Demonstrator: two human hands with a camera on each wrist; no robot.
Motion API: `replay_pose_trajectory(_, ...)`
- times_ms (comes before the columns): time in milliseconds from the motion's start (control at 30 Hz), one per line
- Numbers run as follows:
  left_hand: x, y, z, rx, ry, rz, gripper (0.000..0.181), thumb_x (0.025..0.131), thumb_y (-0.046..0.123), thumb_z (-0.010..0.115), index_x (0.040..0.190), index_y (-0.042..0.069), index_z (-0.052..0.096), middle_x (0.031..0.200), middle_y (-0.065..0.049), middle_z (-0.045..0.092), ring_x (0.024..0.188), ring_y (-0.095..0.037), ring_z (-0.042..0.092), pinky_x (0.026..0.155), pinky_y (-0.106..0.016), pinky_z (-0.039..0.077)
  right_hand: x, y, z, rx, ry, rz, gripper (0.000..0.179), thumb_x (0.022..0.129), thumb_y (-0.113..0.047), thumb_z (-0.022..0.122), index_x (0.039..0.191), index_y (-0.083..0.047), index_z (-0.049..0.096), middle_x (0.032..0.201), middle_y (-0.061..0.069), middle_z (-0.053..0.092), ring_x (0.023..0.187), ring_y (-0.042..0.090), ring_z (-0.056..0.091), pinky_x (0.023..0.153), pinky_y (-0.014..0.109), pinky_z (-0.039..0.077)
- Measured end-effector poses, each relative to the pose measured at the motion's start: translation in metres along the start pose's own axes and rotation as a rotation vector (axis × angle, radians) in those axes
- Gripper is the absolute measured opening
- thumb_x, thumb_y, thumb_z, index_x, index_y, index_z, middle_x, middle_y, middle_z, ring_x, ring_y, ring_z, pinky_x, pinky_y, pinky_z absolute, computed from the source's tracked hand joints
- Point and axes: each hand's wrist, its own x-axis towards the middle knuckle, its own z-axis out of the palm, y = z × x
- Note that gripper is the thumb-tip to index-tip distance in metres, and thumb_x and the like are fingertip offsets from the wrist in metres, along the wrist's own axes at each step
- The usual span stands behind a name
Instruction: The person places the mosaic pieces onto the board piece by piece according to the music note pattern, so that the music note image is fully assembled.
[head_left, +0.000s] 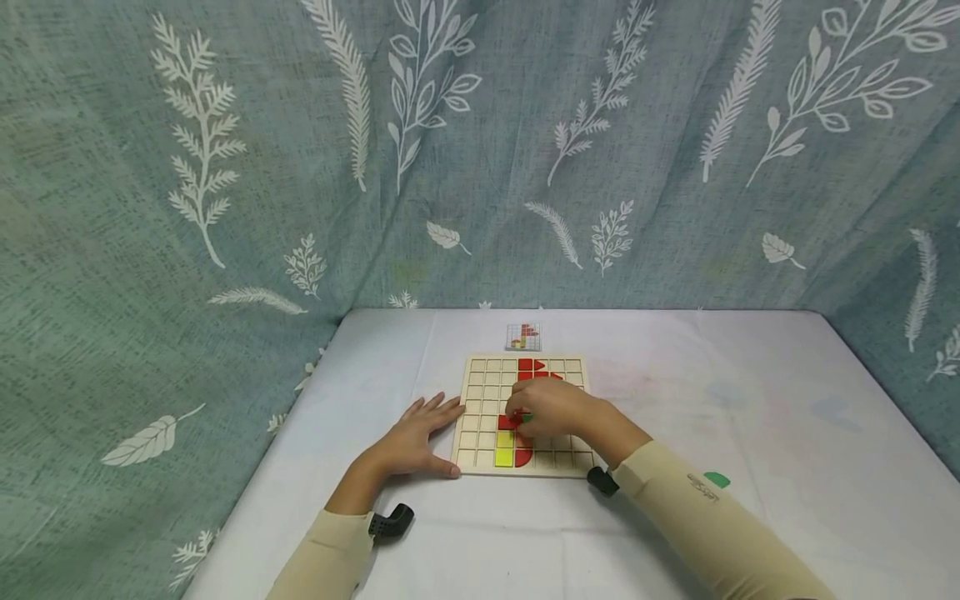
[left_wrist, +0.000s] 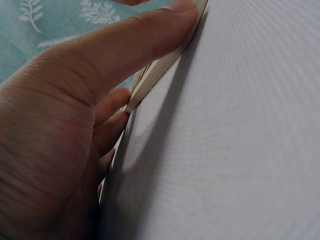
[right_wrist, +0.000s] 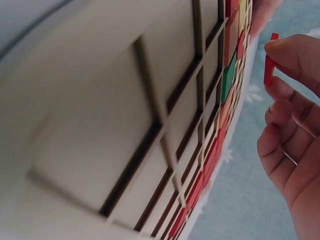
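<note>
A pale wooden grid board (head_left: 480, 379) lies on the table with red, yellow, green and orange tiles in its squares. My left hand (head_left: 412, 437) rests at the board's left side, fingers spread. In the left wrist view its thumb (left_wrist: 145, 37) and some fingers touch the board's edge (left_wrist: 157, 75). Over the middle of the board, my right hand (head_left: 555, 407) pinches a thin red tile (right_wrist: 269, 67) between thumb and finger, held above the grid. Nearby on the board are a green tile (right_wrist: 228, 77) and yellow tiles (head_left: 504, 457). The hand hides several squares.
Behind the board lies a small pattern card (head_left: 523, 337) with a coloured grid drawing. A green piece (head_left: 717, 479) lies on the white tablecloth (head_left: 675, 375) beside the right sleeve. A leaf-patterned curtain (head_left: 480, 167) hangs behind and at the sides.
</note>
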Motion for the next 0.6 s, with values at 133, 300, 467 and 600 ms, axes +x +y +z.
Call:
replay_pose_trajectory(133,0.000,0.000,0.000,0.010,-0.004,0.001,0.114,0.058,0.078,0.072,0.151,0.022,0.039,0.157,0.006,0.028,0.147,-0.020,0.011,0.118,-0.045,0.002,0.008,-0.003,0.001,0.001,-0.017,-0.006,0.023,0.083,-0.020,0.073,0.105,-0.019,0.075,0.096,-0.011,0.063,0.083,0.004,0.055,0.079,0.025,0.051)
replay_pose_trajectory(300,0.000,0.001,0.000,0.012,-0.014,-0.018,0.114,0.058,0.079,0.071,0.152,0.024,0.037,0.158,0.008,0.026,0.147,-0.018,0.009,0.118,-0.042,0.001,0.017,-0.004,0.004,0.019,-0.035,-0.001,0.021,0.083,-0.019,0.072,0.105,-0.020,0.074,0.095,-0.013,0.062,0.084,0.004,0.055,0.080,0.025,0.051)
replay_pose_trajectory(467,0.000,0.000,0.001,0.013,-0.017,-0.017,0.114,0.058,0.080,0.070,0.152,0.025,0.036,0.158,0.010,0.025,0.147,-0.017,0.007,0.118,-0.042,-0.001,0.026,-0.006,0.006,0.003,-0.027,-0.029,0.019,0.082,-0.017,0.072,0.101,-0.020,0.074,0.090,-0.012,0.059,0.079,0.005,0.053,0.076,0.023,0.049)
replay_pose_trajectory(600,0.000,-0.001,0.000,0.021,-0.006,0.004,0.113,0.060,0.080,0.070,0.152,0.023,0.037,0.158,0.008,0.027,0.147,-0.020,0.010,0.118,-0.046,0.002,0.032,-0.010,0.005,-0.004,-0.033,-0.032,0.019,0.084,-0.020,0.073,0.103,-0.019,0.074,0.091,-0.011,0.060,0.079,0.006,0.053,0.077,0.024,0.050)
